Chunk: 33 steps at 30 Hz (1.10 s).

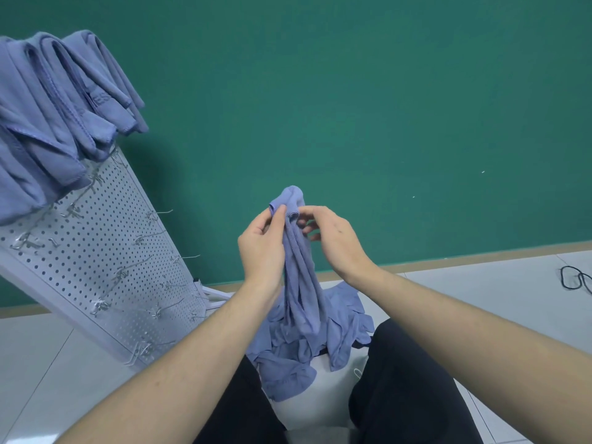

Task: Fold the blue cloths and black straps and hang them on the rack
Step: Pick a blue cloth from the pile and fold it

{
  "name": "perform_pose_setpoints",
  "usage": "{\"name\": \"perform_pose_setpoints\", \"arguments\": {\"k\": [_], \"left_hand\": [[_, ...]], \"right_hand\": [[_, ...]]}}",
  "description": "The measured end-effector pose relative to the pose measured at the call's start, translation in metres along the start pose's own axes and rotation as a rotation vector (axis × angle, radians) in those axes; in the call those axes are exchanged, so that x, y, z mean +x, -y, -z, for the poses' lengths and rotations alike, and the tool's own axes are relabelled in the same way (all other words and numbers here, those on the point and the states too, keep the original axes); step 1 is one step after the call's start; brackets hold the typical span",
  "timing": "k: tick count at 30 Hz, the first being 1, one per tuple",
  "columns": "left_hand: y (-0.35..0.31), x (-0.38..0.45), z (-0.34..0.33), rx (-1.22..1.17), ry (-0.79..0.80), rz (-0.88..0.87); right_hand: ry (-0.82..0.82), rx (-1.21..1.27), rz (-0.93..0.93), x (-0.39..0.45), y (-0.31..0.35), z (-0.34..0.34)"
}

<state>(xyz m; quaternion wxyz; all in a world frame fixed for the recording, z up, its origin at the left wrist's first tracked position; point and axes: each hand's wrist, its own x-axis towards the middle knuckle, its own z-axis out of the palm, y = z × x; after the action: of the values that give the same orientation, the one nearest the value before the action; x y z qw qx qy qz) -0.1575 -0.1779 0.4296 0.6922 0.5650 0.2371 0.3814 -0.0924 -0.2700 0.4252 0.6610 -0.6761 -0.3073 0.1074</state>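
A blue cloth (pixel 301 277) hangs bunched lengthwise in front of me, its top end folded over. My left hand (pixel 262 248) grips it near the top, thumb pressed on the folded end. My right hand (pixel 333 238) pinches the same top end from the right, its other fingers spread. Below lies a pile of loose blue cloths (pixel 307 350) between my knees. Several folded blue cloths (pixel 54 113) hang on the hooks at the top of the white pegboard rack (pixel 105 251) on the left. A black strap (pixel 576 280) lies on the floor at far right.
The rack leans in view at the left, with several bare metal hooks (pixel 153 238) sticking out toward me. A green wall stands behind. My dark-trousered legs (pixel 403 379) flank the pile on the light tiled floor.
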Motion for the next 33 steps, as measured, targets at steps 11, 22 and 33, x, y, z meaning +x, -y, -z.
{"name": "perform_pose_setpoints", "arguments": {"k": [11, 22, 33], "left_hand": [[0.005, 0.003, 0.005, -0.055, 0.181, 0.021], [0.002, 0.026, 0.008, -0.178, 0.102, 0.249], [0.006, 0.056, 0.036, -0.386, -0.152, 0.412]], "right_hand": [[0.065, -0.096, 0.069, 0.003, -0.007, -0.003], [0.083, -0.014, -0.2, 0.0, -0.02, 0.007], [0.3, -0.045, -0.246, 0.014, -0.035, 0.002]]}}
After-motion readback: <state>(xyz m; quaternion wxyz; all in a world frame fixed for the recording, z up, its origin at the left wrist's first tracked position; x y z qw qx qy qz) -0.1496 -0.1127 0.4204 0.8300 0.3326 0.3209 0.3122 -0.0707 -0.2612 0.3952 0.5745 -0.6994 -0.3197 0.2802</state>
